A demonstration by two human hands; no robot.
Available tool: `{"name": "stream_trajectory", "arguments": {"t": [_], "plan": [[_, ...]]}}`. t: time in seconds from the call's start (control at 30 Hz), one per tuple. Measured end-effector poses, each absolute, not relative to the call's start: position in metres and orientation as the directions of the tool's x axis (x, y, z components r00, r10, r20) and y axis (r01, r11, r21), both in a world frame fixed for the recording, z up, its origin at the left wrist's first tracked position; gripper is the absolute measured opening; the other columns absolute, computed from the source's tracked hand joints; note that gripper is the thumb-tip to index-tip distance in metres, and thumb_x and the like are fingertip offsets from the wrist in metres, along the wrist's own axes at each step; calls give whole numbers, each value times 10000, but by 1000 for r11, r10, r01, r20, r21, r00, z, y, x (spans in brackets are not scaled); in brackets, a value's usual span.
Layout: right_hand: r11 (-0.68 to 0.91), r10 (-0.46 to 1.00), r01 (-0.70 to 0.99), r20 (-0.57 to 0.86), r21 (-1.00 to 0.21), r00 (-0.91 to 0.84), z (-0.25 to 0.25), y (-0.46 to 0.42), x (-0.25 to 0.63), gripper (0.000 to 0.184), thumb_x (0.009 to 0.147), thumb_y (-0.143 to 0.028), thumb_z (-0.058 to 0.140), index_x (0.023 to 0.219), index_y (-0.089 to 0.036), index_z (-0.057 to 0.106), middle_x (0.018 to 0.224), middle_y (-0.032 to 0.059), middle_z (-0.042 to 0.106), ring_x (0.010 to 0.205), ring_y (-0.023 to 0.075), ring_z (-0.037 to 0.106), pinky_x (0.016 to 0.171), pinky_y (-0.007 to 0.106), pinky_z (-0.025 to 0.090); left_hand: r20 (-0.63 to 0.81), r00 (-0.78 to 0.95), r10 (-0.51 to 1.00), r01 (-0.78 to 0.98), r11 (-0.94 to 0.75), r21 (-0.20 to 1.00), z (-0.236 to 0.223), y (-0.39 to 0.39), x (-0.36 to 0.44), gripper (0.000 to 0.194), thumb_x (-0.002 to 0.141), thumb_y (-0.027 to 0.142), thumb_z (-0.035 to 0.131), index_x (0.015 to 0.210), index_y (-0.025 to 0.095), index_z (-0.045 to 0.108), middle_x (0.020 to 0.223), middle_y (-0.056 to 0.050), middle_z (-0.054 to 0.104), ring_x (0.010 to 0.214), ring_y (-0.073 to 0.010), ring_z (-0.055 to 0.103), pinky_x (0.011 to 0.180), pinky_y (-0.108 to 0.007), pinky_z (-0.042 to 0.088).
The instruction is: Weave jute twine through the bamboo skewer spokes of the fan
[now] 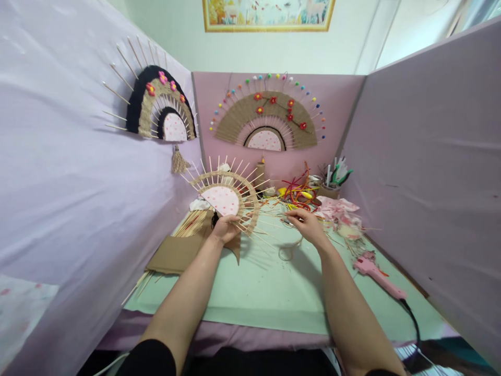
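Left hand [227, 228] is gripping the half-round fan [222, 200] by its lower edge, holding it tilted above the table [258, 292]. Right hand [308, 225] is pinching, apparently on the thin cord [291, 250], whose loop is lying below. Weaving well probably means keeping tension even, laying passes snugly against the woven band [255, 209].
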State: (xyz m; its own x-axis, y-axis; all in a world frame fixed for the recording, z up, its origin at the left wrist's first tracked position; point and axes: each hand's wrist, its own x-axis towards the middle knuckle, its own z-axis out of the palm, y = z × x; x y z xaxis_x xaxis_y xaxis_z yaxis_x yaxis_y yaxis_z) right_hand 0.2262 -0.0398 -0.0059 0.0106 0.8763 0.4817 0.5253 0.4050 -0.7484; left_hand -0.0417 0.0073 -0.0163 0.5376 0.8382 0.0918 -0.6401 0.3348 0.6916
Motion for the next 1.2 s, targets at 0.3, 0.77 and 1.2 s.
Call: {"name": "stream_trajectory", "arguments": {"t": [0.3,0.77,1.2], "plan": [[320,941,326,338,-890,-4,-8,-55,224,323,739,-479,595,825,-184,693,716,48,610,640,155,483,568,278,370,63,502,863,-670,342,659,-18,6,-35,339,679,35,447,967,19,625,971,-188,674,1003,-276,610,894,-422,455],[375,896,256,278,-891,-346,-17,-60,173,325,776,-493,556,749,-189,668,676,13,568,626,140,458,581,251,343,26,516,856,-703,406,584,-25,-4,-8,520,688,20,423,1197,37,530,1012,-148,676,982,-252,625,914,-396,461],[445,894,358,383,-821,-233,-28,-53,171,286,824,-405,500,845,-210,709,687,23,603,633,158,491,604,268,377,-32,486,873,-693,408,595,-34,-9,9,307,746,35,475,1010,25,630,908,-108,697,789,-132,642,772,-205,484]]}}
